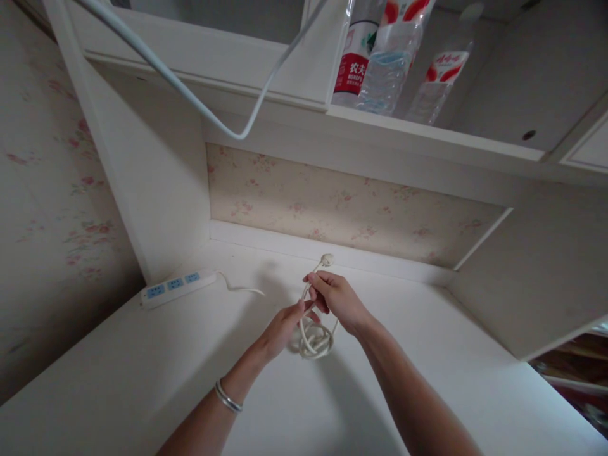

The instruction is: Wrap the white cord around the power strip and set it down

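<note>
A white power cord (pixel 316 342) hangs in a loose, tangled coil between my two hands, above the white desktop. My left hand (pixel 287 323) pinches the cord at the coil's upper left. Just above it, to the right, my right hand (pixel 335 296) grips the cord close to its plug (pixel 327 259), which sticks up past my fingers. Left of my hands lies a white power strip (pixel 178 288) with blue socket faces. A stretch of white cord (pixel 244 291) runs from its right end toward my hands; how it joins the coil is hidden.
A shelf edge (pixel 427 134) overhangs the desk, with several plastic water bottles (pixel 387 66) standing on it. A thick white cable (pixel 204 113) dangles in a loop at upper left. Side panels (pixel 156 164) bound the desk (pixel 199 354), and a flowered wall (pixel 332 202) backs it.
</note>
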`<action>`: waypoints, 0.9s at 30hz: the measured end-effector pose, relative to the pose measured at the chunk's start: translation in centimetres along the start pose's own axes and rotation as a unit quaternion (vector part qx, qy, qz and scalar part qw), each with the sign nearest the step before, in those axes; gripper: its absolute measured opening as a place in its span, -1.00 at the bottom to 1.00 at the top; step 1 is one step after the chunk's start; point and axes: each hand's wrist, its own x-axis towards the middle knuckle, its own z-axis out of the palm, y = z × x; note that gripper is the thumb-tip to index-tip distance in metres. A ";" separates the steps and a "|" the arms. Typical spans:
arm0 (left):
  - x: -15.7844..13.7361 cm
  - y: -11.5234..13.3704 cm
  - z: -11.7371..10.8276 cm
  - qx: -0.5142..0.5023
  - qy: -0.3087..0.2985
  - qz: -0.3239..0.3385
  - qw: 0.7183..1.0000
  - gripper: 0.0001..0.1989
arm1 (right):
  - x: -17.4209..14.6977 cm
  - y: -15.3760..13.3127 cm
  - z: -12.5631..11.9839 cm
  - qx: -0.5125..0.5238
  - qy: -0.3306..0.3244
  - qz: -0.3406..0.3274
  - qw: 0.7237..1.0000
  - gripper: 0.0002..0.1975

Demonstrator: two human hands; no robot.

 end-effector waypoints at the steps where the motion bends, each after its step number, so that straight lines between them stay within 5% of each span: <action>1: 0.0 -0.4 0.1 0.013 -0.001 0.002 1.000 -0.51 | 0.4 0.2 -0.1 -0.016 0.008 0.010 1.000 -0.61; 5: -0.1 -1.8 0.4 0.103 0.057 0.030 0.993 -0.64 | 1.7 2.0 -0.6 -0.057 0.032 0.046 0.997 -0.59; 10: -0.2 -2.6 0.4 0.207 0.141 0.085 0.964 -0.50 | 1.2 4.4 -1.2 -0.010 0.096 0.074 0.993 -0.64; 15: -0.2 -3.1 0.4 0.300 0.159 0.155 0.928 -0.65 | -2.1 5.6 -0.7 -0.048 0.138 0.018 0.989 -0.69; 20: -0.2 -3.4 0.4 0.327 0.199 0.135 0.914 -0.71 | -4.9 8.0 -0.4 -0.211 0.182 0.007 0.960 -0.69; 27: -0.1 -2.5 0.7 0.270 0.200 0.055 0.940 -0.70 | -4.8 11.8 -0.1 -0.211 0.133 0.022 0.968 -0.47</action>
